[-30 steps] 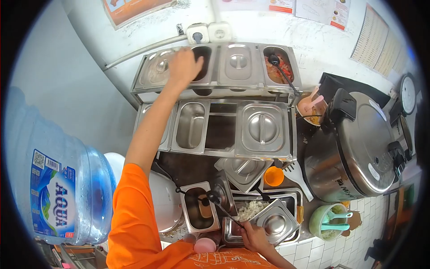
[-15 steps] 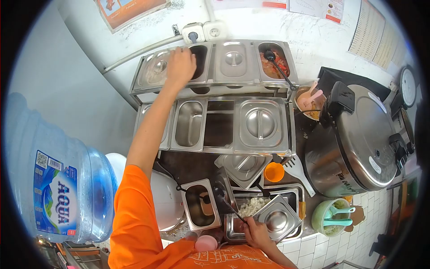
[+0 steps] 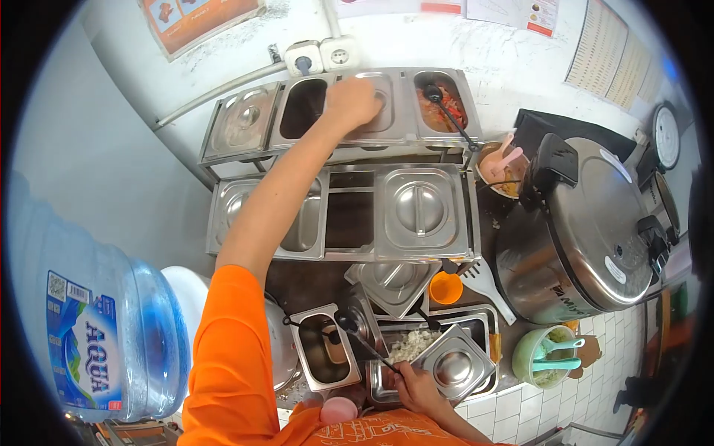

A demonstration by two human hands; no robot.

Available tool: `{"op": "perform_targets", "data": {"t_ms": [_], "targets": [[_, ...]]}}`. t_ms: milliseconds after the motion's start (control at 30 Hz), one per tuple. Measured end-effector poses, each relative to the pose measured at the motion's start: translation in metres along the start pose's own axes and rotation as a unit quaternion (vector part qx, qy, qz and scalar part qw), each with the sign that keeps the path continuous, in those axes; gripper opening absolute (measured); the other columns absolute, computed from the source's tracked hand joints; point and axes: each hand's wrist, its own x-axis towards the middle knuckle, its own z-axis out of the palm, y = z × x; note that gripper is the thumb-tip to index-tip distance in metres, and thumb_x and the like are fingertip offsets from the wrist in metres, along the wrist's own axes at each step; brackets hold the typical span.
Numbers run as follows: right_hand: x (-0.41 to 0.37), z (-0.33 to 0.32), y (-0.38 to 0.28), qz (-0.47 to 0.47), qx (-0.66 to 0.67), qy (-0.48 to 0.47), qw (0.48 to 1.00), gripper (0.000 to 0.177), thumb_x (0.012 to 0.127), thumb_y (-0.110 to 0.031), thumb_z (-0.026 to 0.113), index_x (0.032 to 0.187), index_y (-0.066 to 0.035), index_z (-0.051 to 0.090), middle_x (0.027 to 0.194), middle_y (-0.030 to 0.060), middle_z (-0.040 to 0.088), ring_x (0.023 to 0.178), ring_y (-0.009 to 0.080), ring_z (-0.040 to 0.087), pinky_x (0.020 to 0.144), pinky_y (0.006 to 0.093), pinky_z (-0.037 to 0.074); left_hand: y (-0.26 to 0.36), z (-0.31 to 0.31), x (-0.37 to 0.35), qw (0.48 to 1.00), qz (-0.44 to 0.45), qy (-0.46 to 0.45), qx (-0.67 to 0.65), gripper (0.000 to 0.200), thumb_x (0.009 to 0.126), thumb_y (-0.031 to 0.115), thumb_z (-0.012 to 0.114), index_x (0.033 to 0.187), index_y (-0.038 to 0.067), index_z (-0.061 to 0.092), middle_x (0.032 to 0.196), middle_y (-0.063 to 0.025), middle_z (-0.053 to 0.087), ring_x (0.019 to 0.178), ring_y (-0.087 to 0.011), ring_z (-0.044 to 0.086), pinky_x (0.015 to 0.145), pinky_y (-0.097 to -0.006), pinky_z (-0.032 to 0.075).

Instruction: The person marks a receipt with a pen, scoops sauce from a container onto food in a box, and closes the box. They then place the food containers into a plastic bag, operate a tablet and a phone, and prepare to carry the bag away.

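My left hand, a little blurred, is over the lidded metal pan in the back row. It covers the left part of that pan's lid, and its fingertips are hidden. Just left of it is an uncovered dark pan. Low in front of me, my right hand is closed around the handle of a black ladle. The ladle's bowl end lies toward a metal pan holding dark contents. Beside my right hand are a tilted metal lid and a tray with white chopped food.
A pan of red food with a black spoon stands at the back right. A large steel cooker is on the right, with a green tub below it. An orange cup sits mid-counter. A large water bottle fills the left.
My left hand has moved right, from beside the uncovered dark pan to the lidded pan next to it. My right hand keeps hold of the ladle. The view has shifted slightly.
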Motion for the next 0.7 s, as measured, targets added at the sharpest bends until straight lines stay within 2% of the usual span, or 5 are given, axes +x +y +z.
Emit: {"op": "perform_targets", "data": {"t_ms": [67,167,200,633,700], "targets": [[-0.002,-0.003,0.002,0.011,-0.004,0.007,1.0,0.015,0.086,-0.008,0.054,0.097,-0.002,0.046,0.063,0.0145,0.058,0.056,0.033,0.06,0.05,0.0426,0.046,-0.001,-0.005,0.007,1.0,-0.009,0.007,0.014,0.039,0.079,0.038,0.056,0.095,0.004,0.068,0.099,-0.02,0.066,0.095,-0.0345,0.064,0.078,-0.0435,0.052],[-0.006,-0.007,0.001,0.033,-0.006,0.004,0.999,0.013,0.086,-0.005,0.052,0.097,-0.001,0.047,0.067,0.0133,0.061,0.06,0.0315,0.062,0.053,0.0402,0.048,-0.031,-0.024,0.046,0.993,-0.005,0.085,-0.076,0.04,0.075,0.04,0.059,0.069,0.001,0.069,0.061,-0.013,0.066,0.057,-0.024,0.067,0.058,-0.0362,0.053],[-0.005,-0.008,0.002,0.039,-0.011,-0.006,0.999,0.012,0.086,-0.001,0.05,0.098,0.0,0.047,0.073,0.0123,0.064,0.065,0.0301,0.065,0.056,0.0377,0.05,-0.034,-0.046,0.048,0.993,-0.032,0.001,-0.11,0.047,0.079,0.047,0.056,0.076,0.003,0.069,0.075,-0.0148,0.069,0.072,-0.0289,0.068,0.067,-0.0402,0.053],[-0.002,0.0,0.012,0.028,0.019,0.006,0.999,0.015,0.085,-0.008,0.055,0.097,-0.002,0.048,0.06,0.0146,0.057,0.055,0.0324,0.059,0.05,0.0428,0.046,-0.044,-0.056,0.04,0.995,-0.011,0.08,-0.065,0.036,0.077,0.038,0.062,0.073,0.003,0.069,0.059,-0.0107,0.064,0.051,-0.022,0.063,0.059,-0.0336,0.052],[-0.003,0.0,0.01,0.028,0.026,0.025,0.999,0.014,0.085,-0.008,0.055,0.096,-0.002,0.048,0.06,0.0148,0.057,0.055,0.0324,0.059,0.05,0.0429,0.046,-0.049,-0.058,0.038,0.994,-0.01,0.042,-0.096,0.047,0.079,0.048,0.058,0.074,0.002,0.069,0.075,-0.0157,0.068,0.069,-0.0275,0.068,0.068,-0.0402,0.053]]}}
